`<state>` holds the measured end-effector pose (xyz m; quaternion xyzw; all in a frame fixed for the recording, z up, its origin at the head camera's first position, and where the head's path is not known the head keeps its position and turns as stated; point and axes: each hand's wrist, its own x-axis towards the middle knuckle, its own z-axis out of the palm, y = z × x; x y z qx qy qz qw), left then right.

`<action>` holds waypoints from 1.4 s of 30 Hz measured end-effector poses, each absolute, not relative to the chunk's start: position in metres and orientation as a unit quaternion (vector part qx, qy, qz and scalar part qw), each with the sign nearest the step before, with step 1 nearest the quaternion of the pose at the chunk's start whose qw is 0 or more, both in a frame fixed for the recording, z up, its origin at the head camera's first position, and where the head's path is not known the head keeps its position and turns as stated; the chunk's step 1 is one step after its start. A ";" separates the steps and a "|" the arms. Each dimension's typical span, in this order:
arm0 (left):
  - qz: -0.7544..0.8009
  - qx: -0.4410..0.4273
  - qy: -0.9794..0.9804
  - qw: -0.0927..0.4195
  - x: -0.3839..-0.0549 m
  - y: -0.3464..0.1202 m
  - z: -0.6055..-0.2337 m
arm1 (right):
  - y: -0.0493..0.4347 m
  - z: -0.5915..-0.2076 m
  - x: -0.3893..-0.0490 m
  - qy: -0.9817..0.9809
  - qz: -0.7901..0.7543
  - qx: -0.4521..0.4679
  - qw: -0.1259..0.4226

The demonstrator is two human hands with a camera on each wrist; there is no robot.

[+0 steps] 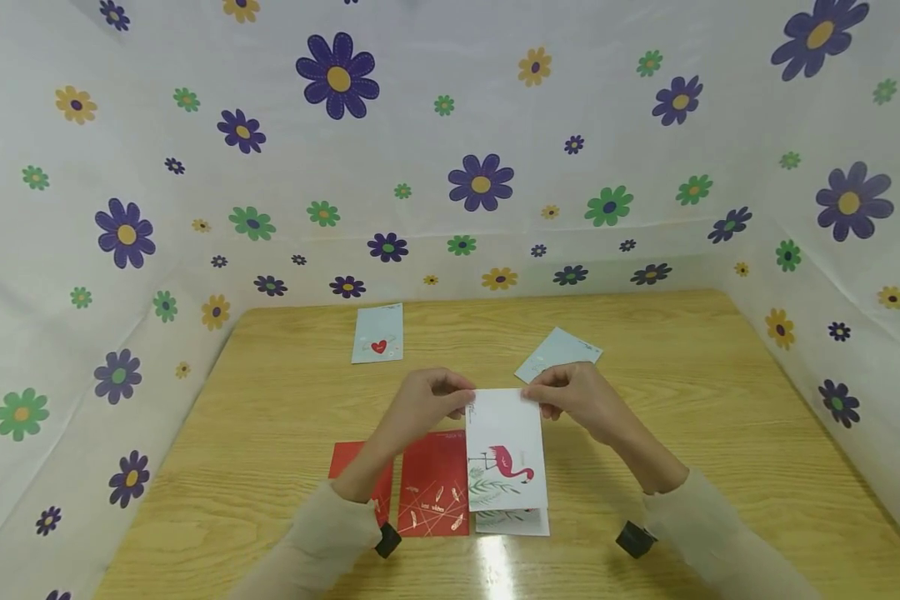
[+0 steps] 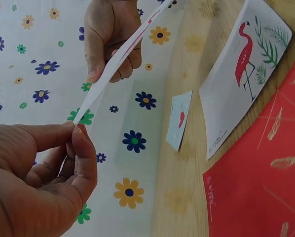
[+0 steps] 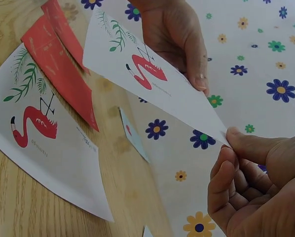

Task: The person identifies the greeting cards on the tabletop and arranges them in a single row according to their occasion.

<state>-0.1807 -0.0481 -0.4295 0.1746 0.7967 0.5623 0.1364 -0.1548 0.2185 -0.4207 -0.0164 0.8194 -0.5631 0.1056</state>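
Note:
Both hands hold up a white greeting card [image 1: 506,450] printed with a pink flamingo and green leaves. My left hand [image 1: 423,404] pinches its upper left corner between thumb and fingers. At the upper right corner, the right hand [image 1: 581,402] pinches it the same way. Seen from the left wrist, the raised card [image 2: 115,61] is nearly edge-on. Below it, a second flamingo card [image 2: 246,74] lies on the table, mostly covered by the held one in the head view.
Left of the flamingo cards lie two red cards, one [image 1: 433,483] beside the other [image 1: 345,457], which the left forearm partly covers. Farther back are a light blue card with a red heart [image 1: 378,333] and a tilted light blue card [image 1: 558,352]. Flowered cloth [image 1: 420,150] surrounds the wooden table [image 1: 270,400].

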 end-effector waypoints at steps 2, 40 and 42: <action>0.564 0.176 0.794 0.141 -0.179 -0.044 -0.430 | 0.222 -0.422 -0.152 0.817 -0.566 -0.015 0.107; 0.504 0.192 0.828 0.154 -0.176 0.052 -0.462 | 0.301 -0.453 -0.131 0.835 -0.527 0.050 0.148; 0.486 0.202 0.838 0.142 -0.175 0.056 -0.465 | 0.305 -0.454 -0.130 0.834 -0.528 0.054 0.150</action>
